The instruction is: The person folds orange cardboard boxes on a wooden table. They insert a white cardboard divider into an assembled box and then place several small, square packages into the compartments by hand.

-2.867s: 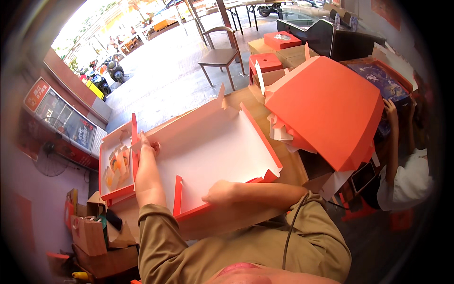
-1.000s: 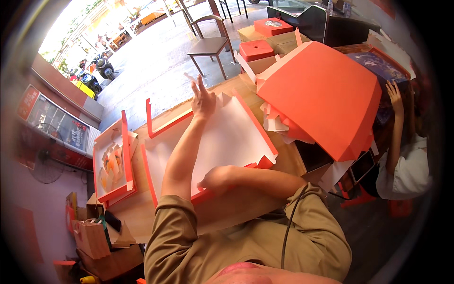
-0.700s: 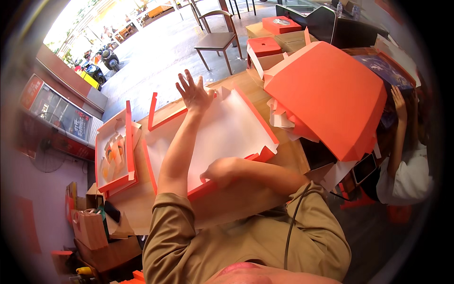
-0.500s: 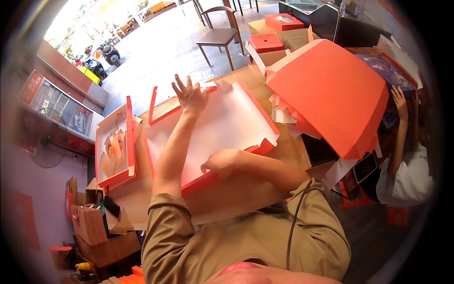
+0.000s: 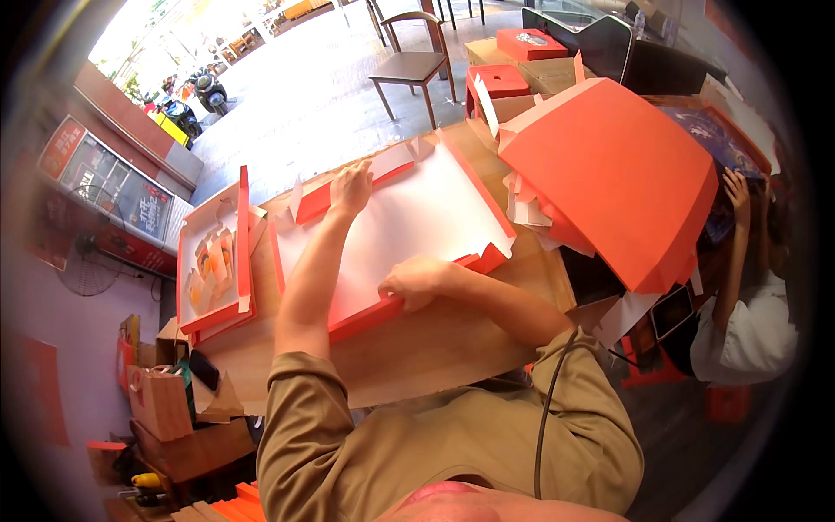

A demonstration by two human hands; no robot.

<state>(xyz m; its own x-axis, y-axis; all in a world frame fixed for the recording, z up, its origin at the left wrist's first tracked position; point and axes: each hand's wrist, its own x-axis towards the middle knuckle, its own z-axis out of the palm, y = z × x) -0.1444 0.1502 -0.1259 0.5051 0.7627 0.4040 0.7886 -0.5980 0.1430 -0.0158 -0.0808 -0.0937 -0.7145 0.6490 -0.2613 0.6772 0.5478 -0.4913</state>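
Observation:
A large cardboard box tray (image 5: 417, 213), orange-red outside and white inside, lies partly folded on the wooden table in front of me. My left hand (image 5: 351, 188) is closed at its far edge, the fingers curled over the far wall beside a raised flap. At the near side my right hand (image 5: 417, 281) grips the near wall, its fingertips hidden behind the knuckles. Corner flaps stick up at the far edge and at the right near corner. To the left sits a smaller orange-red tray (image 5: 247, 252) with folded card pieces (image 5: 213, 264) inside.
A tall stack of orange-red card sheets (image 5: 609, 174) stands right of the tray. Beyond it a person's hand (image 5: 736, 196) touches a dark printed box. Paper bags (image 5: 161, 400) and a black phone (image 5: 204, 370) are at the lower left. A chair (image 5: 410, 65) stands beyond the table.
My left hand has gone from spread fingers to curled over the far wall, which now stands folded up more. My right hand has shifted slightly right along the near wall.

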